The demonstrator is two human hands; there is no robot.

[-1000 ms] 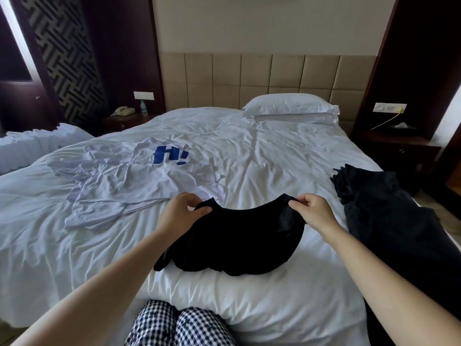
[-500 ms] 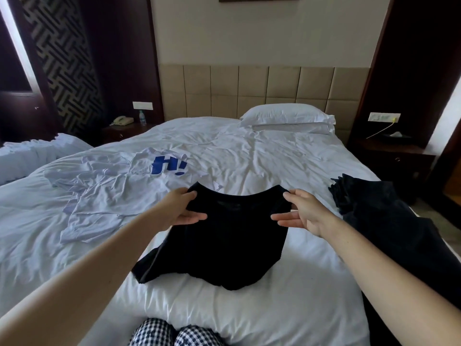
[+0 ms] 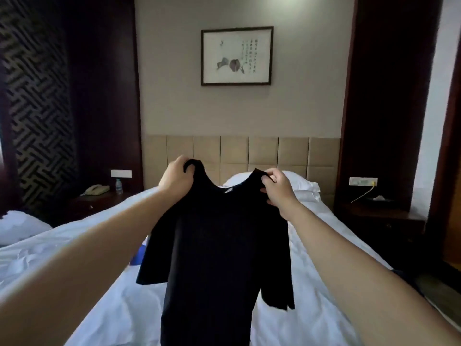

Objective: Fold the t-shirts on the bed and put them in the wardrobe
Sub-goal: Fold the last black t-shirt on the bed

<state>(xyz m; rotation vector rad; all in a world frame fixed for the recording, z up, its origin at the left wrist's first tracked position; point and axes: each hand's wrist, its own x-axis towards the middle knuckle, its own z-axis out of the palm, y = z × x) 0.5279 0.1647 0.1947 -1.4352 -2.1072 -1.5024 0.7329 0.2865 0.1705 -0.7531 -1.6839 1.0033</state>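
Black t-shirt [image 3: 224, 245] up in the air now, hanging full length in front of the person and over the near half of the bed [image 3: 311, 308], its hem dropping out of the bottom of the view. The left hand [image 3: 175, 179] has its fingers curled round the left shoulder seam, and the right hand [image 3: 277, 189] pinches the right shoulder between thumb and bent fingers, both close in by the collar. That is where I'd worry: with the grips so near the neck, the sleeves are left to themselves. The left one flares outward and the right one sags lower and narrower, so if the shirt goes down like this I'd expect a crooked lay and a creased sleeve under the body. The cloth looks a thin, limp, matte knit, the sort that could slide out of a light pinch, and it is so dark that its seams barely read, which makes lining up the edges a guess. The neckline is a wide scoop with a small pale label [image 3: 227, 191] inside the back of the collar. Below, the white sheet is rumpled and ridged, and a soft shirt laid on it may well bunch instead of lying flat. At the far end sit a plump white pillow [image 3: 301, 189] and a headboard [image 3: 262, 151] of padded tan squares. No wardrobe in view, so the carry looks some way off.
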